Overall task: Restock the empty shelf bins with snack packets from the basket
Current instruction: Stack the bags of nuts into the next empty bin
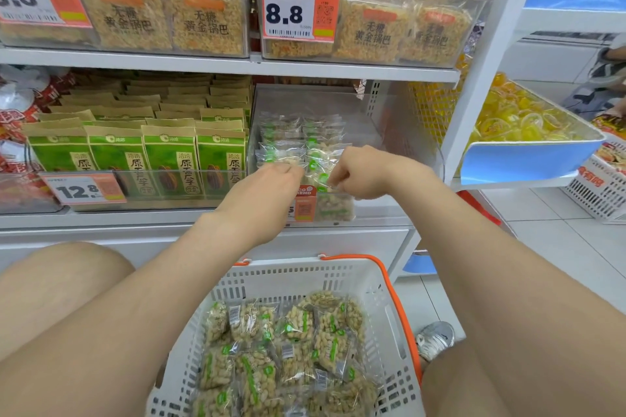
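A white plastic basket (386,284) with an orange handle stands on the floor between my knees, holding several clear peanut snack packets (298,325) with green labels. On the lower shelf a clear bin (399,132) holds rows of the same packets (298,135) along its left side. My left hand (267,186) reaches over the bin's front edge, fingers curled down onto the front packets. Beside it, my right hand (359,173) pinches the edge of a packet at the front row. What my left fingers hold is hidden.
Green seed bags (135,152) fill the bin to the left. Rice crust packs (210,20) sit on the shelf above with price tags (298,13). A white upright post (481,71) and a blue tray of yellow sweets (528,132) stand to the right.
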